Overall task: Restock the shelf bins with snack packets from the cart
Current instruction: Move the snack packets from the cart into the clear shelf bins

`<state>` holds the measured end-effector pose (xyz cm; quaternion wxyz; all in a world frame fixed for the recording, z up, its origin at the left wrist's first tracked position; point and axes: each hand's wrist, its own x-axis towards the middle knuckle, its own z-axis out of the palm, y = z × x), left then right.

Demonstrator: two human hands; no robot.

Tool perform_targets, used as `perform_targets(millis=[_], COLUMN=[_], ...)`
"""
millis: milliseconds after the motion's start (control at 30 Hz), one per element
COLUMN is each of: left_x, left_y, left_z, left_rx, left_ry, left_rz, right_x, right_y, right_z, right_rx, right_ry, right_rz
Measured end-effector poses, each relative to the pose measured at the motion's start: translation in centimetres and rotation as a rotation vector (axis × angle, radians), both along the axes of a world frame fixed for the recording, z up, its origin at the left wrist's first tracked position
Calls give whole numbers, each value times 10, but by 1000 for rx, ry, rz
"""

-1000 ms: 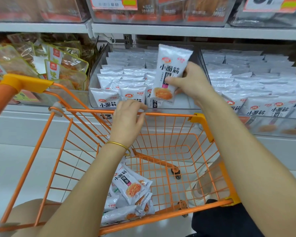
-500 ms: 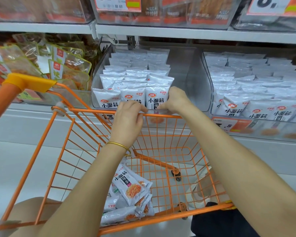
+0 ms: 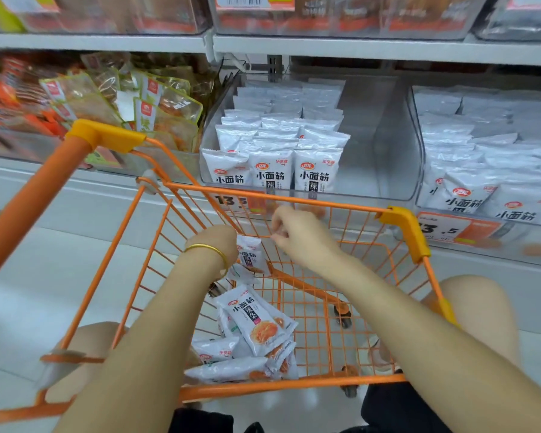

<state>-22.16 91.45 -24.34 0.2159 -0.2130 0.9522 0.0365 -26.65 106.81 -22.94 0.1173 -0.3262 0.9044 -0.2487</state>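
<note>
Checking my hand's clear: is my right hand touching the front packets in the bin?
Apart. The head view shows the right hand below the cart rim, the front packets above it in the bin.

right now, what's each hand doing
left hand: holding a packet over the cart
right hand: closed, fingers curled, holding nothing

shelf (image 3: 75, 190) bearing clear bins (image 3: 388, 145), orange cart (image 3: 325, 206) holding snack packets (image 3: 256, 320)
</note>
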Motion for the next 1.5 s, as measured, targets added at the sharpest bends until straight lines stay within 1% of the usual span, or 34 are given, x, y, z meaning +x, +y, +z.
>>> perform_targets(millis=[33, 100, 167, 267, 333, 500, 600, 667, 767, 800, 867, 933, 967, 1000, 1033, 1067, 1133, 1200, 1367, 1500], left_x=[2, 5, 4, 2, 2, 3, -4, -7, -4, -3, -5, -10, -13, -17, -20, -24, -30, -32, -26, -25], left_y=[1, 5, 10, 16, 18, 17, 22, 30, 37, 38, 41, 42, 40, 38, 34, 31, 26, 29, 43, 45], left_z=[-9, -22, -31, -43, -47, -50, -34, -13, 21, 31, 49, 62, 66, 68, 68, 63, 50, 35, 15, 9], left_rx=[1, -28, -107, -185, -179, -208, -166, -70, 236, 326, 423, 487, 482, 438, 370, 301, 195, 143, 110, 85], left_ry=[30, 183, 268, 255, 246, 305, 332, 386, 498, 539, 654, 889, 1021, 1113, 1147, 1130, 1030, 952, 875, 870], left_rz=[33, 73, 16, -95, -109, -165, -257, -304, -266, -248, -225, -148, -105, -81, -82, -104, -176, -227, -220, -219], right_x=[4, 7, 6, -1, -5, -12, -14, -17, -22, -24, -29, -37, -42, -47, -52, -56, -66, -73, -79, -80], right_y=[-2, -3, -3, -2, 1, 4, 6, 11, 22, 25, 33, 42, 47, 52, 56, 58, 57, 53, 45, 42], right_z=[-8, -19, -23, -30, -35, -38, -35, -30, -13, -5, 15, 38, 49, 59, 68, 75, 80, 76, 41, 29], right_rx=[60, 132, 158, 190, 207, 212, 250, 258, 143, 109, 29, -104, -200, -299, -388, -467, -577, -580, -426, -229], right_ry=[-27, -60, -89, -134, -165, -200, -186, -206, -349, -366, -362, -348, -337, -313, -279, -237, -156, -112, -102, 26], right_rz=[31, 58, 54, 21, 3, -2, 50, 75, 70, 76, 70, 2, -55, -116, -173, -221, -288, -318, -349, -384])
